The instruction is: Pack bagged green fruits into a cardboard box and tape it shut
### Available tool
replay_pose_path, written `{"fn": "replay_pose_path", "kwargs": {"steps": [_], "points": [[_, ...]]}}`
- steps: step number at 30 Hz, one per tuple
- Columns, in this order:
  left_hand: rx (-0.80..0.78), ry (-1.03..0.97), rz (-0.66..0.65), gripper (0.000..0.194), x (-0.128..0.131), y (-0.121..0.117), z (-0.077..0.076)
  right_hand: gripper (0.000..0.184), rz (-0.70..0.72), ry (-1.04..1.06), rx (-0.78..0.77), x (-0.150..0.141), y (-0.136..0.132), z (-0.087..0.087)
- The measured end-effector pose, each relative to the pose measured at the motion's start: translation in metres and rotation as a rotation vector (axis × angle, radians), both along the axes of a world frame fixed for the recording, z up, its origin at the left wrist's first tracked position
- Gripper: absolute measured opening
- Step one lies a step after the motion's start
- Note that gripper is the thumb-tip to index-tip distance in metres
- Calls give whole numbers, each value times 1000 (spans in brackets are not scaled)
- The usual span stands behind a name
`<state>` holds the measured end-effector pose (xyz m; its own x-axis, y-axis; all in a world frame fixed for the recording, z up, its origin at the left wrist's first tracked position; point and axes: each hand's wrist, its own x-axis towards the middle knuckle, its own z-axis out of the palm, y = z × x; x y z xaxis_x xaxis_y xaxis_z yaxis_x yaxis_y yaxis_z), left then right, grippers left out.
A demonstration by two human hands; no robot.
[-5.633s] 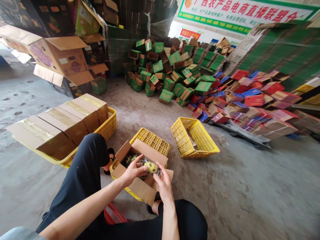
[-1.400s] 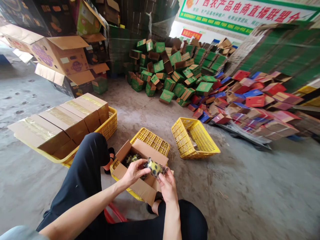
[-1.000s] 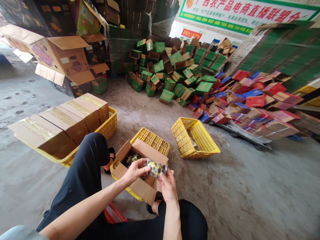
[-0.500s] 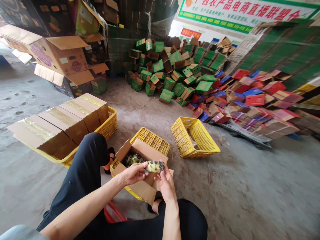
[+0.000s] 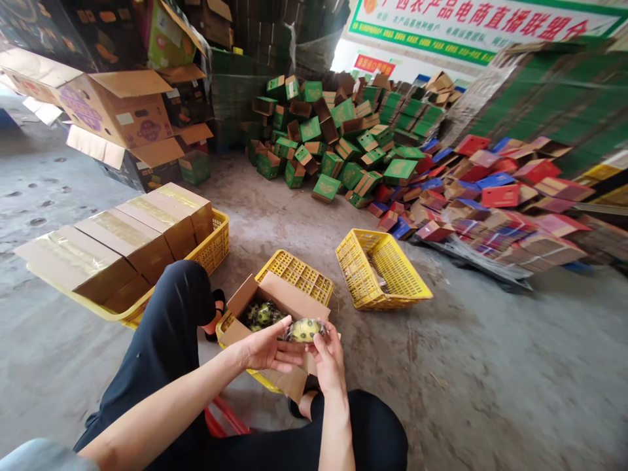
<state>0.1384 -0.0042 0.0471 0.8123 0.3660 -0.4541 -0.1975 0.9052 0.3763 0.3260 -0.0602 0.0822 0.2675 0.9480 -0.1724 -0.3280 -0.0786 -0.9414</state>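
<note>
Grey flr (image 5: 471,366) runs thru the whole place, w/ a big tumble of grn boxes (image 5: 338,140) at the back & a red/blue box heap (image 5: 500,190) to its R. Printed ctns (image 5: 122,111) are stacked far L. Nearer us, a long yel basket (image 5: 220,232) holds a row of taped brown ctns (image 5: 122,226). The person sits w/ dark-trousered legs (image 5: 157,353) apart; another yel basket (image 5: 405,265) stands on the flr past the R hand side, w/ smth unclear inside. Btwn the feet there's an open ctn (image 5: 299,294), flaps out, on a yel crate (image 5: 297,276) showing behind & below it. More pkts (image 5: 263,315), clear-wrapped, yel-grn & dark, lie in its L part.

Both hands are over the open ctn. R hand (image 5: 330,356) has the near R end of a spotted yel pkt (image 5: 305,330) pinched, thumb on the near face, fingers round the far end. L hand (image 5: 269,348) is palm-up, fingers stretched out loosely below the pkt, thumb tip up by its L end; can't tell if it's nipping the wrapper there. So the pkt lies crosswise btwn the two hands, abt level, mostly uncovered, dark spots facing up
</note>
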Motion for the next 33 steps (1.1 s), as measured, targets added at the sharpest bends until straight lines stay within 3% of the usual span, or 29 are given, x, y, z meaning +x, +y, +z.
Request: {"fn": "replay_pose_path", "kwargs": {"steps": [4,8,16,33], "points": [[269,132,181,77,0,-5,11,56,-24,-18,-53,1,2,-6],[425,97,293,77,6,-5,22,54,-24,-91,-130,1,5,-11],[419,99,350,56,11,-5,16,54,-69,-244,-167,6,7,-17],[390,50,293,59,3,-3,20,40,-125,-163,-81,9,6,-24]]}}
